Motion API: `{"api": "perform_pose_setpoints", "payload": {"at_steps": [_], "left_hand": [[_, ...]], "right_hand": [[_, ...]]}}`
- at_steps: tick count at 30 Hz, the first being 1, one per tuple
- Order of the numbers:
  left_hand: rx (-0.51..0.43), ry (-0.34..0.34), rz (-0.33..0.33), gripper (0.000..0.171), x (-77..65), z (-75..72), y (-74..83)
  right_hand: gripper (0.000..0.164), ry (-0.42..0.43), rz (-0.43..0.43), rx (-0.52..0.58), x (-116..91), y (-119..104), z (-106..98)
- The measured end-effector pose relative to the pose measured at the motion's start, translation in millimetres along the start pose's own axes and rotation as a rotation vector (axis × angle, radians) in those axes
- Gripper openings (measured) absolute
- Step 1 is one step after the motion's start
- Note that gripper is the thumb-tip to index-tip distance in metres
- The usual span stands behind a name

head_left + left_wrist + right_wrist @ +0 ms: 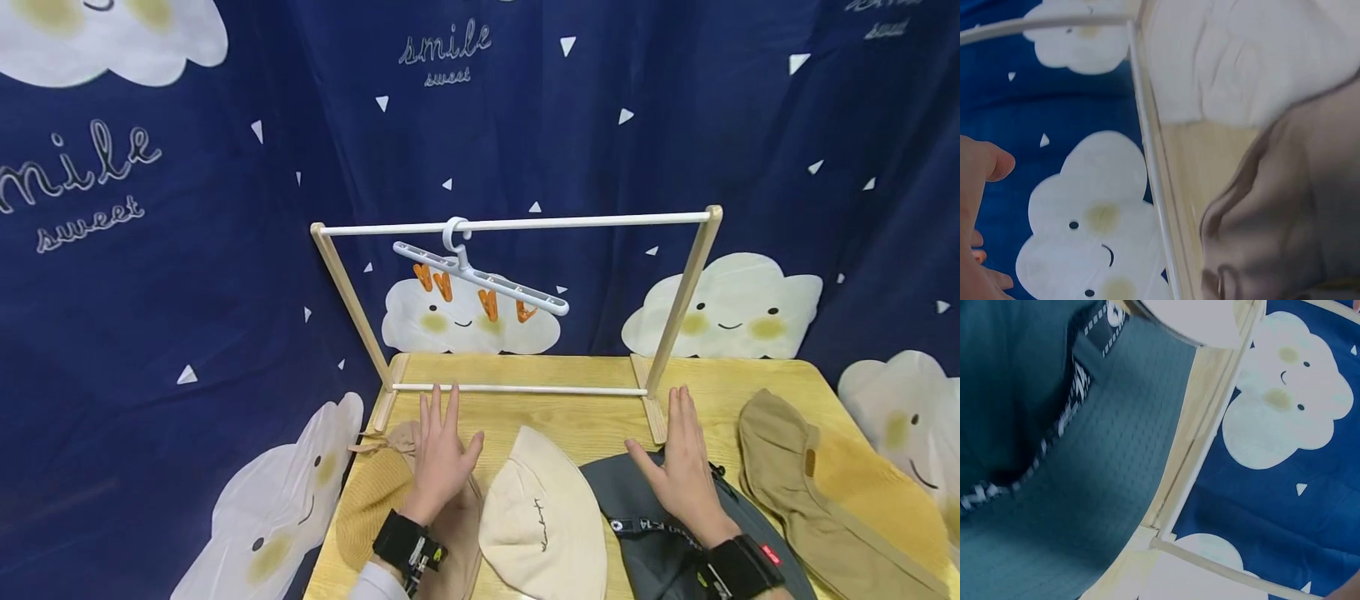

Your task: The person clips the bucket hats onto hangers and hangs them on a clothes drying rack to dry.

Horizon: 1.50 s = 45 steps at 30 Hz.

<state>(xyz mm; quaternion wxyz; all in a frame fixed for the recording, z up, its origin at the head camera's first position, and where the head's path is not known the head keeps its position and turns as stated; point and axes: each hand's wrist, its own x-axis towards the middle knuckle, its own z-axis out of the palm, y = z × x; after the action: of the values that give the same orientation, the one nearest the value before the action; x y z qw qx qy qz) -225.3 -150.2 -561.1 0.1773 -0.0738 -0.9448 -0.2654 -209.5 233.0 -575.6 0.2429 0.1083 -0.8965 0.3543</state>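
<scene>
My left hand (pixel 441 462), fingers straight and spread, is over a tan hat (pixel 467 546) with a mustard ribbed hat (pixel 369 504) beside it. My right hand (pixel 684 475) is likewise straight-fingered, above a dark grey-green bucket hat (pixel 645 562) with a black lettered band. Neither hand holds anything. Between them lies a cream bucket hat (pixel 517 500) with small dark script. In the right wrist view the dark hat's stitched brim (pixel 1129 431) fills the left side; the left wrist view shows the tan hat's fabric (pixel 1297 200).
A rack with a white top bar (pixel 585 222) and wooden legs stands at the back of the wooden table (pixel 555 417). A white hanger (pixel 480 275) with several orange clips (pixel 442 286) hangs from it. On the right lie a khaki cloth item (pixel 795 500) and a yellow one (pixel 877 492).
</scene>
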Motion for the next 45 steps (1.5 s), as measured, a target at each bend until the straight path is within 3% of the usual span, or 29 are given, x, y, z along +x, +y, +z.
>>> {"api": "perform_pose_setpoints", "payload": {"at_steps": [6,13,17,22,29,40,42,45], "left_hand": [[-0.060,0.098,-0.005,0.089,19.0,-7.0,-21.0],[-0.086,0.329,0.059,0.087,51.2,-18.2,-51.8],[-0.079,0.394,0.023,0.093,67.1,-28.1,-69.4],[-0.095,0.398,-0.024,0.101,84.6,-42.8,-84.8],[-0.174,0.357,-0.092,0.097,109.1,-67.2,-98.0],[-0.296,0.316,-0.219,0.101,144.4,-77.1,-117.9],[-0.320,0.315,-0.238,0.100,151.0,-78.4,-119.6],[-0.382,0.322,-0.267,0.096,159.5,-80.8,-120.1]], "right_hand": [[0.105,0.061,-0.018,0.043,21.1,19.5,-2.5],[0.104,0.074,0.035,0.079,51.1,37.0,-10.2],[0.101,0.059,0.068,0.102,68.5,42.3,-15.2],[0.102,0.058,0.082,0.122,89.5,48.8,-25.0],[0.104,0.041,0.167,0.199,119.8,49.1,-45.0],[0.100,-0.031,0.264,0.333,173.5,45.9,-49.7],[0.095,-0.018,0.280,0.347,179.6,43.7,-48.0],[0.075,0.016,0.280,0.305,186.7,43.2,-45.8]]}}
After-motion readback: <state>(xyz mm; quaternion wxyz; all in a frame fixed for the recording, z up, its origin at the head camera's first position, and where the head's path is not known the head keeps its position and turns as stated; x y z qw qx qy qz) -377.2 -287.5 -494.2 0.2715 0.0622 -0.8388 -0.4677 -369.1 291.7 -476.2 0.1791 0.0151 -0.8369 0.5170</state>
